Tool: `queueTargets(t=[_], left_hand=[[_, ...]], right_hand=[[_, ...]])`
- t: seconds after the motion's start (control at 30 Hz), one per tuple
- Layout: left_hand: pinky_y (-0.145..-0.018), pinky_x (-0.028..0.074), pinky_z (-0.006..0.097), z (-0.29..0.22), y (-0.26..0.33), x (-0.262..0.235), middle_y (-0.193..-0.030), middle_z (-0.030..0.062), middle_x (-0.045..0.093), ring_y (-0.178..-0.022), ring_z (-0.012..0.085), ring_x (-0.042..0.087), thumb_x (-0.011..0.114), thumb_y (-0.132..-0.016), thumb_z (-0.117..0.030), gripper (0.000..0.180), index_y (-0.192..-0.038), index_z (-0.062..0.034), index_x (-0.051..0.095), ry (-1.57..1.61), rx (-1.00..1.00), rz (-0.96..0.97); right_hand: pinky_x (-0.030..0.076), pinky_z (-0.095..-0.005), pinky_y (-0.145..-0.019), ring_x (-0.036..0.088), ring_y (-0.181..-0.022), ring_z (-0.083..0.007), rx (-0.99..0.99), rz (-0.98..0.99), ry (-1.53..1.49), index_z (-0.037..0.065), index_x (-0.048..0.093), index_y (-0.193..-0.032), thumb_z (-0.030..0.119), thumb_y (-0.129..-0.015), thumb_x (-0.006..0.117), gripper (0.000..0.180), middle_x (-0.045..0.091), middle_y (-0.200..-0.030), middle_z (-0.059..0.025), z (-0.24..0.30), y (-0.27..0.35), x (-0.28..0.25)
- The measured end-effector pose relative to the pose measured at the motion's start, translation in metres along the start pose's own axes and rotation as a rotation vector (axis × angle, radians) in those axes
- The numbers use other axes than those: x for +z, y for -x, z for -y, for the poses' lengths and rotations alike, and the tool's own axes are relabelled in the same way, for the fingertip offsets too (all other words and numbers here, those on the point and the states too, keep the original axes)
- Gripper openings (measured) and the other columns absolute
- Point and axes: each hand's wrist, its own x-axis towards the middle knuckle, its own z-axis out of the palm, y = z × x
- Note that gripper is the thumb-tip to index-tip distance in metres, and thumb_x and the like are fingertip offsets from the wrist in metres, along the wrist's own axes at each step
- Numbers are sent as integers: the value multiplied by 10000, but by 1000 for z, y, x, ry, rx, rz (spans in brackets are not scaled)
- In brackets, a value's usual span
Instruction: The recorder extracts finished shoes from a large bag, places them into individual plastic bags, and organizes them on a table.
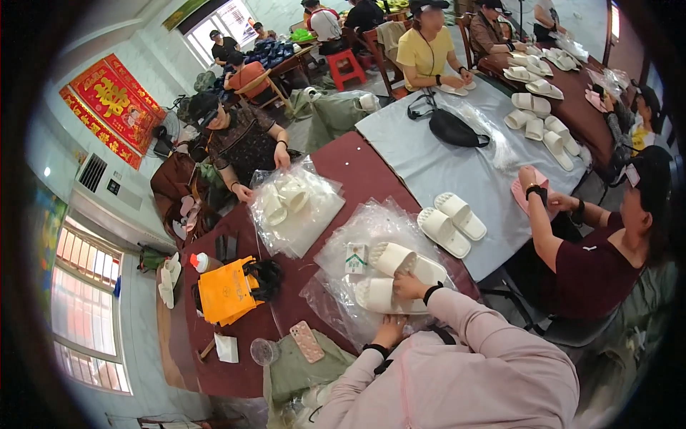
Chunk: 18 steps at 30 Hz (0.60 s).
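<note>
In the head view, the white slide slippers (371, 294) lie at eleven o'clock of the hands on clear plastic bags (321, 292): the right hand (409, 284), fingers bent, touches the nearer slipper, while the left hand (389, 330), half-curled, sits beside its near edge, its hold unclear. Maroon tabletop (304, 270) shows at ten o'clock; at one, its edge meets a grey-covered table (418, 164).

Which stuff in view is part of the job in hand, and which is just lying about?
Looks part of the work:
white slippers by both hands, right hand on one
clear plastic bags under them

Apparently just lying about:
phone
orange bag
clear cup
small white-and-green box
black waist bag
</note>
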Motion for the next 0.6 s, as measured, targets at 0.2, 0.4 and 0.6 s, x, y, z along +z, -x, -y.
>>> queueTargets(t=[0.2,0.4,0.6], left_hand=[[-1005,279,485,-14,-6,-24,-1314,226,365,-1227,386,329,582,-730,-492,788,-1286,19,358,141,-133,-146],[-882,398,434,-16,-1,-56,-1121,183,509,-1068,341,471,609,-720,-317,490,-1081,2,515,226,-98,-307],[-727,458,416,-4,-21,-31,-922,130,585,-882,313,560,606,-727,-213,289,-981,-78,578,593,-67,-427]], right_hand=[[263,-457,-1016,358,-1207,-314,-9,5,-486,57,549,-1134,241,-832,534,353,368,-1304,-167,-3,38,-60],[244,-285,-1021,305,-1238,-180,-64,-86,-1036,6,519,-1206,113,-860,518,363,306,-1374,-72,15,127,-140],[269,-253,-1000,365,-1197,-142,112,252,-1350,-36,505,-1205,79,-860,522,364,422,-1312,-57,-1,179,-144]])
